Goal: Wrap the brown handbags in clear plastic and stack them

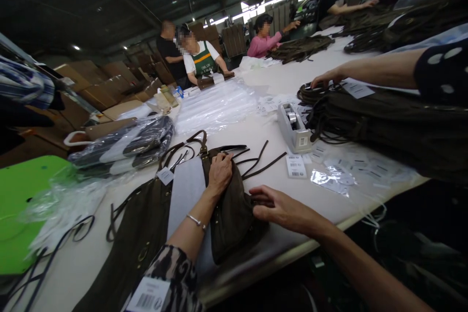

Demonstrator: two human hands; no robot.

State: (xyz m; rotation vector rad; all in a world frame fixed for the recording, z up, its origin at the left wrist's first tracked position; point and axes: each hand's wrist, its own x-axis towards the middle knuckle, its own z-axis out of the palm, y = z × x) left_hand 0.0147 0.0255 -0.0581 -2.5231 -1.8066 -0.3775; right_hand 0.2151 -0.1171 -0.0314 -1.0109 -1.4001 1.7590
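A dark olive bag [228, 214] with thin straps and metal fittings lies partly folded on the table before me. A pale grey-white sheet [186, 190] runs along its middle, and a small white tag [165, 176] hangs by its straps. My left hand [220, 171] presses on the bag's upper part with its fingers curled onto the fabric. At the bag's right edge is my right hand [276, 207], its thumb and fingers apart; whether the fingertips touch the fabric is hard to see. A barcode label [149, 294] lies on my left sleeve.
A tape dispenser [294, 129] and barcode labels [296, 166] sit to the right. Beside them, another person's hand [327, 78] rests on piled dark bags [387, 126]. Plastic-wrapped bags [124, 146] lie left; clear plastic sleeves [215, 105] lie beyond. Several co-workers stand around the table.
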